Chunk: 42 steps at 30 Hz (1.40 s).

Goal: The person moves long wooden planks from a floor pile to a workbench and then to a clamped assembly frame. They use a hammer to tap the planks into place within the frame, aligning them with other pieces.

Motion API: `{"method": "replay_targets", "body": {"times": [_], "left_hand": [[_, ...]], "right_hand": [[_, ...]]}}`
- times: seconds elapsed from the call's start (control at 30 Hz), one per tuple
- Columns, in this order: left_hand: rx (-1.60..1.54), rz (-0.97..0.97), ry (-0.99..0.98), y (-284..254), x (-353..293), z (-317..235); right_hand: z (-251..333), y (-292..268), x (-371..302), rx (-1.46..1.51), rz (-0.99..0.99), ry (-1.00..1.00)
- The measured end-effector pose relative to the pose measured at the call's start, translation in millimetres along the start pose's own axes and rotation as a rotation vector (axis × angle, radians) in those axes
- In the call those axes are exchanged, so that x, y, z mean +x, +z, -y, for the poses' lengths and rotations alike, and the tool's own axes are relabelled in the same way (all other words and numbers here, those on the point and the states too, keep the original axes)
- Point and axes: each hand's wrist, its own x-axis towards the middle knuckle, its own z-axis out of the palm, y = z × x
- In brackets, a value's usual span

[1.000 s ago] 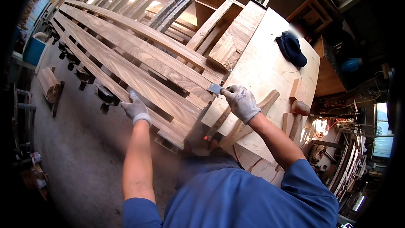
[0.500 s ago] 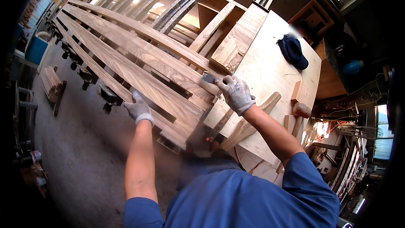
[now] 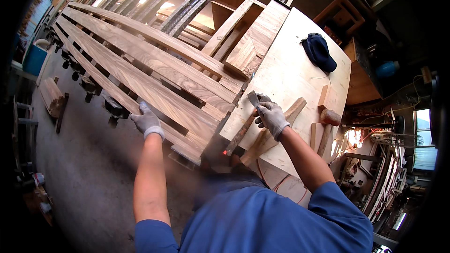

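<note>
A long frame of brown wooden boards (image 3: 176, 91) stretches from near my body to the far left. My left hand (image 3: 147, 121), in a pale work glove, rests on the outer left rail (image 3: 115, 92) with thumb and fingers apart. In my gloved right hand (image 3: 273, 118) is a small scraper (image 3: 253, 98) with a flat metal blade, pinched between thumb and fingers above the pale plywood tabletop (image 3: 281, 72). Part of its handle is hidden by the fingers. Just below that hand lies a curved wooden piece (image 3: 262, 147), with a narrow dark strip (image 3: 241, 136) beside it.
On the tabletop are a dark blue cap (image 3: 318, 52), a wooden mallet (image 3: 331, 117) and a wood block (image 3: 324, 97). Black clamp bars (image 3: 187, 11) run beyond the boards. Bundled wood pieces (image 3: 54, 94) stand on the floor at left.
My right hand has moved with the scraper from the frame's right end, off the boards, to above the tabletop, turning the blade upward. My left hand stays on the rail.
</note>
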Motion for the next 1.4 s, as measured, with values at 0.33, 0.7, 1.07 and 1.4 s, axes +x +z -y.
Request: {"method": "replay_targets", "body": {"times": [0.33,0.7,1.07,1.4], "left_hand": [[0.012,0.006,0.02,0.9,1.6,1.6],[0.01,-0.002,0.047,1.7,5.9,7.1],[0.025,0.01,0.032,1.6,5.4,5.3],[-0.002,-0.01,0.043,6.3,9.7,11.2]], "right_hand": [[0.8,32.5,29.4,-0.215,-0.006,0.064],[10.0,19.6,-25.1,-0.363,-0.089,0.02],[21.0,17.1,-26.2,-0.188,0.081,-0.211],[24.4,7.2,-21.1,-0.156,0.14,-0.127]]}}
